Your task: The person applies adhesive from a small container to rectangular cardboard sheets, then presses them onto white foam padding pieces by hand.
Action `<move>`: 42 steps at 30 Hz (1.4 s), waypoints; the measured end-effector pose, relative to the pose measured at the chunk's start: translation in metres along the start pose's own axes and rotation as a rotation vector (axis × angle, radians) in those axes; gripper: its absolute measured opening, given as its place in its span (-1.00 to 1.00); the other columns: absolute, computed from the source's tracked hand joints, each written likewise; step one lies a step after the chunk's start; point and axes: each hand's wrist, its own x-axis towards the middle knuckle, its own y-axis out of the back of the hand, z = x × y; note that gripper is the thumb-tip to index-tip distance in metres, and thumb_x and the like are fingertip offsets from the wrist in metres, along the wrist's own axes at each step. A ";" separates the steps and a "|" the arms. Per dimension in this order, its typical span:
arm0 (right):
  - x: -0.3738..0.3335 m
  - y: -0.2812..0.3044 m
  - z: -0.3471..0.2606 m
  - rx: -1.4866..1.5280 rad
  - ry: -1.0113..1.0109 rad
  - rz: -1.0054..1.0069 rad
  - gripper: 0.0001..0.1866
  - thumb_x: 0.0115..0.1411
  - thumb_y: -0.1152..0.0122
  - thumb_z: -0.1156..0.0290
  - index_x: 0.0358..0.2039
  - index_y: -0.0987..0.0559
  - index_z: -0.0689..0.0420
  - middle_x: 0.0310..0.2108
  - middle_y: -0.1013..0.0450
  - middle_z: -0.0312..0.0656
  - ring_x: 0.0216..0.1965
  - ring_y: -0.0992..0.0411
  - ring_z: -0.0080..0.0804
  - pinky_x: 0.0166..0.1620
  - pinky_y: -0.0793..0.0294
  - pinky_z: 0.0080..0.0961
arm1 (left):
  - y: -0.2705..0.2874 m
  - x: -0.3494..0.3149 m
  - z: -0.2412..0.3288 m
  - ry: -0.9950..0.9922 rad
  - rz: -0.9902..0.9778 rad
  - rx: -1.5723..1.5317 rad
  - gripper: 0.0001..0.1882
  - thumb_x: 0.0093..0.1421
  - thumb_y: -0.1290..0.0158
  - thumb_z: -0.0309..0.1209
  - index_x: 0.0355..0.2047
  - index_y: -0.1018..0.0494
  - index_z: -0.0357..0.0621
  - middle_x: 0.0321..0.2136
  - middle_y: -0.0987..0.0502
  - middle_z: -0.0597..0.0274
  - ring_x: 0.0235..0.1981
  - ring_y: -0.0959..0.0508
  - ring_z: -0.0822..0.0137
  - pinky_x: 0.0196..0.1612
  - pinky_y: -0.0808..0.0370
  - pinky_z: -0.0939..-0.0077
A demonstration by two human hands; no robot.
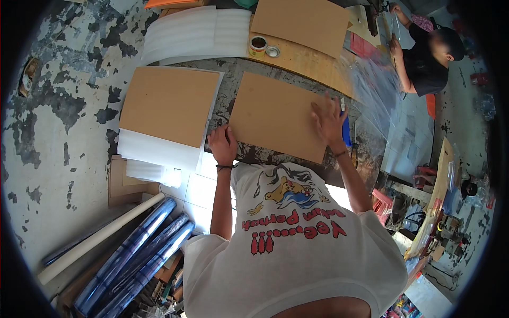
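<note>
A brown cardboard sheet (pixel 278 114) lies tilted on the dark, worn table in front of me. My left hand (pixel 222 144) is at its lower left edge, fingers bent and slightly apart. Across the sheet, my right hand (pixel 330 123) has its fingers spread over the right edge. Left of this sheet, another brown cardboard sheet (pixel 168 105) rests on white foam sheeting (pixel 159 150), which sticks out along its near side. Something blue (pixel 346 130) lies partly hidden beside my right hand.
Beyond lie more foam sheets (pixel 196 33), a larger cardboard sheet (pixel 299 24), an open can (pixel 258 45) and its lid (pixel 272 51). Clear plastic film (pixel 374 79) spreads at the right, near another person (pixel 427 58). Rolls of bluish film (pixel 132 254) lean at lower left.
</note>
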 end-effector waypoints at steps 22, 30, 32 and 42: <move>0.240 -0.050 -0.108 0.090 0.294 -0.222 -0.55 0.31 -0.04 -0.06 0.05 -0.57 -0.10 0.36 -0.10 -0.13 0.35 -0.03 0.00 0.28 0.00 0.14 | 0.000 0.000 -0.007 0.039 0.034 0.000 -0.90 0.25 -0.04 -0.41 -0.32 -0.49 -0.17 -0.39 -0.58 0.14 -0.34 -0.51 0.09 -0.22 -0.35 0.17; 0.256 -0.014 -0.103 0.445 0.213 0.024 -0.50 0.44 0.25 -0.05 0.09 -0.55 -0.09 0.33 -0.19 -0.15 0.28 -0.10 0.01 0.31 0.01 0.01 | 0.002 0.004 -0.005 0.036 0.008 -0.041 -0.91 0.24 -0.04 -0.43 -0.34 -0.50 -0.17 -0.42 -0.56 0.15 -0.36 -0.50 0.10 -0.23 -0.34 0.22; 0.264 0.010 -0.108 0.517 0.213 0.067 -0.47 0.46 0.32 -0.06 0.12 -0.53 -0.06 0.31 -0.23 -0.17 0.26 -0.11 -0.01 0.34 0.03 -0.09 | 0.001 0.003 -0.005 0.027 0.019 -0.044 -0.91 0.24 -0.04 -0.43 -0.34 -0.50 -0.17 -0.42 -0.56 0.15 -0.36 -0.50 0.11 -0.23 -0.34 0.22; 0.286 0.162 -0.135 0.919 0.236 0.252 -0.21 0.42 0.53 -0.22 0.22 -0.39 0.18 0.28 -0.28 -0.13 0.30 -0.17 -0.20 0.33 -0.06 -0.22 | 0.000 0.001 -0.005 0.048 0.012 -0.042 -0.91 0.24 -0.05 -0.43 -0.32 -0.51 -0.17 -0.40 -0.58 0.14 -0.35 -0.51 0.10 -0.21 -0.35 0.21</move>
